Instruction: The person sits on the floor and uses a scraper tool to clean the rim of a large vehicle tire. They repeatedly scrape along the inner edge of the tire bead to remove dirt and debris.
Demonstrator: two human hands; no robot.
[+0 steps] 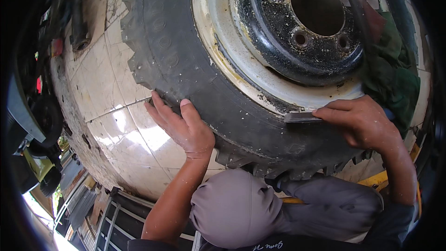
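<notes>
A large black tyre (186, 74) with chunky tread lies on its side in front of me, mounted on a worn cream-white rim (320, 95). The rim's black centre disc (260, 32) has bolt holes and a big round opening, its paint speckled and chipped. My right hand (364, 121) grips a flat grey metal bar (301, 117), whose far end lies at the seam between rim and tyre sidewall. At the tyre's left tread edge, my left hand (179, 125) is open, fingers spread, holding nothing. Its fingertips are close to the tread; contact is unclear.
Dark green cloth (392, 72) hangs at the wheel's right side. Cracked beige floor tiles (123, 130) lie to the left, ending at a rough edge. My grey-trousered knees (237, 209) are close to the tyre. A metal frame (114, 218) stands at lower left; yellow metal (374, 179) shows at right.
</notes>
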